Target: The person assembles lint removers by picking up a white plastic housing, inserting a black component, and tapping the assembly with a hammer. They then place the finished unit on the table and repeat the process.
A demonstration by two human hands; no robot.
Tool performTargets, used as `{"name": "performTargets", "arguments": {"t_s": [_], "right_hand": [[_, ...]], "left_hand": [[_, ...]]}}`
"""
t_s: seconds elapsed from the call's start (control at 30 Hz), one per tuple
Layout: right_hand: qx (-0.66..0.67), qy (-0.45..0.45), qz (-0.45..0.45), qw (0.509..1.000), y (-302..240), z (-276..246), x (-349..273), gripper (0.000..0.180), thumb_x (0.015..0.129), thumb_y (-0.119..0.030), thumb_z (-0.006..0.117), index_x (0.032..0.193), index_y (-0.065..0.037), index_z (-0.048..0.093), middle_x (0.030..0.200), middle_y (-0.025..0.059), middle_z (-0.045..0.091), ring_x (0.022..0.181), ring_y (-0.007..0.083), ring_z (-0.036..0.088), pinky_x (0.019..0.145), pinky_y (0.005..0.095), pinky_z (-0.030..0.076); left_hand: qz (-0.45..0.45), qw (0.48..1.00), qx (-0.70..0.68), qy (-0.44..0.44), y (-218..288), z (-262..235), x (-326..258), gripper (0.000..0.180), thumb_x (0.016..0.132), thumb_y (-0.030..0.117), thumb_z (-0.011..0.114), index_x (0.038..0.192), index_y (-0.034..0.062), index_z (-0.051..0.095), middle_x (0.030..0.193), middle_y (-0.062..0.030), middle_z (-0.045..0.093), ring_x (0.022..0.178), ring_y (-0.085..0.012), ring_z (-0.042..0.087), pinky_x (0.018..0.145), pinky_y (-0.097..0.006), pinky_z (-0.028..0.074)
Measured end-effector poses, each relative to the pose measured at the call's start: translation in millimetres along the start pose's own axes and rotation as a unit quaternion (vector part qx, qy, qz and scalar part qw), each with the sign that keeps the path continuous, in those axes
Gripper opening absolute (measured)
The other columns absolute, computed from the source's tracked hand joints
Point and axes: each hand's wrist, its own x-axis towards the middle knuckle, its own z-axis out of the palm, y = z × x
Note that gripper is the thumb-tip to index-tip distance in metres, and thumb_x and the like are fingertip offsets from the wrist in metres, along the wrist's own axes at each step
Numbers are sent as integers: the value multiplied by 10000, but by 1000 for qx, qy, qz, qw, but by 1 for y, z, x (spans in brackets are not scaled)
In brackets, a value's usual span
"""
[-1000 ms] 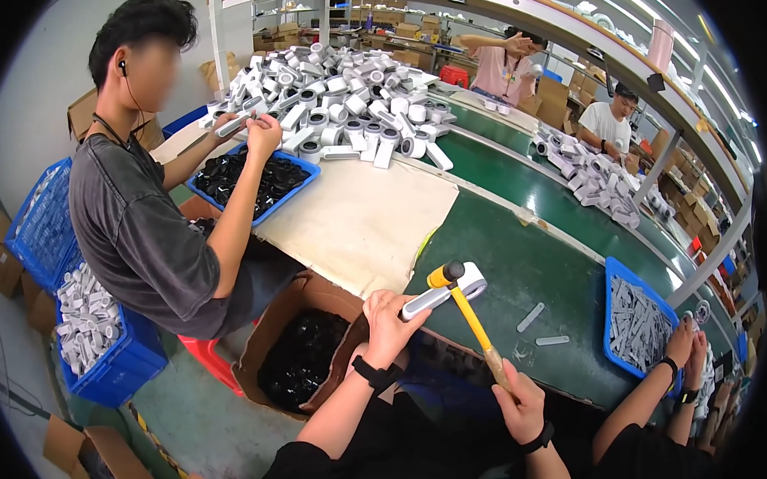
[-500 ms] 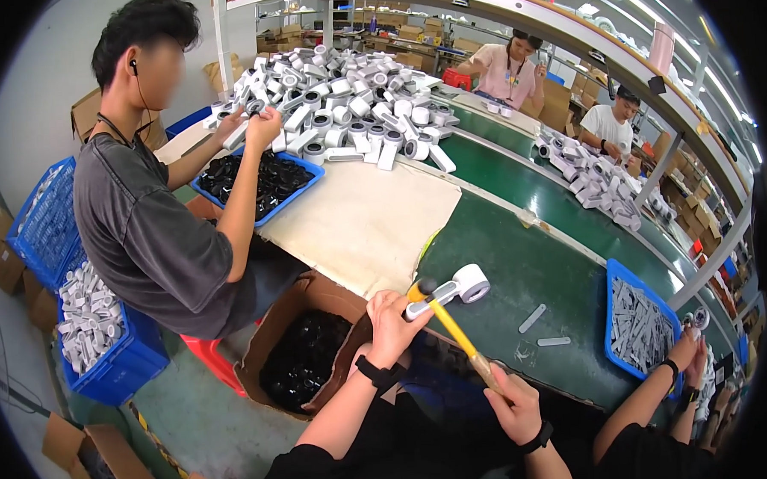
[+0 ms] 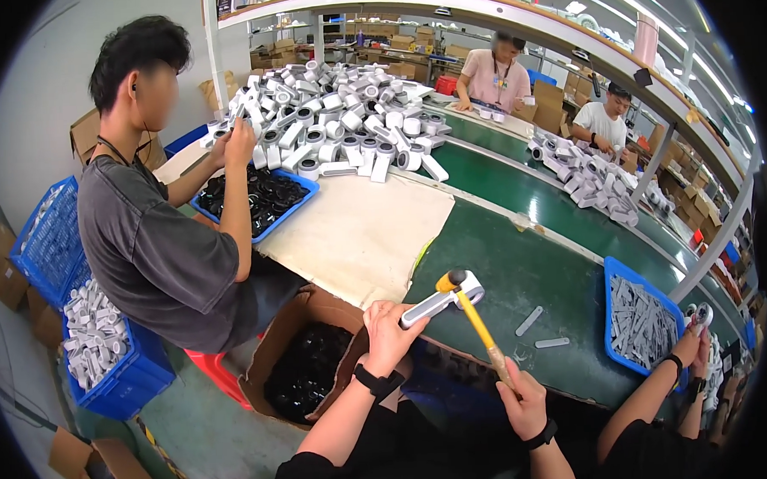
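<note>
My left hand [image 3: 389, 332] had its grip clenched on a white tube part [image 3: 442, 297] over the green tabletop [image 3: 538, 258]; my right hand [image 3: 520, 398] gripped the yellow-handled mallet [image 3: 470, 308], head touching the part. Seating unfinished, judging so; two loose pieces [image 3: 542, 331] lay nearby.

Black wristbands [image 3: 378, 382], black short sleeves [image 3: 313, 478]

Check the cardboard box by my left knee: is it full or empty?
Partly full. The open cardboard box holds a heap of black parts that covers its bottom but sits below the rim; its flaps are folded outward.
</note>
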Motion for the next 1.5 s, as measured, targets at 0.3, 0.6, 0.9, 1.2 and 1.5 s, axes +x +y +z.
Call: {"name": "performTargets", "arguments": {"t_s": [0.3,0.6,0.9,1.2,1.5], "right_hand": [[-11,15,26,999,13,1,1,464,828,-5,696,1284,-12,607,741,117,568,636,201,559,611,300,441],[103,100,56,988,25,-6,-14,493,824,-19,718,1299,17,591,824,113,655,709,158,613,682,273,476],[156,98,109,977,27,-4,-54,505,870,-91,704,1354,-46,567,714,87,547,621,176,544,619,283,455],[173,188,119,959,39,-12,-74,522,846,-17,720,1343,5,562,855,67,645,653,96,566,604,233,449],[138,301,106,937,33,-47,-95,524,814,70,711,1317,52,568,821,63,644,602,72,561,551,213,435]], "left_hand": [[20,997,52,-54,10,-10,9,270,728,252,797,919,76,726,850,-83,657,920,-291,578,870,-409,393],[36,999,29,-29,9,-9,31,280,749,209,793,910,2,696,821,-206,643,789,-407,625,710,-459,509],[-57,981,183,30,-76,-13,125,512,778,195,767,1229,15,605,1167,-251,578,1039,-411,602,886,-455,499],[207,939,99,-256,85,72,75,447,807,224,740,1207,52,635,1272,-251,553,1173,-401,548,982,-462,466],[395,852,78,-335,202,235,-11,577,808,487,711,1299,203,608,1449,-225,415,963,-390,619,764,-460,558]]}}
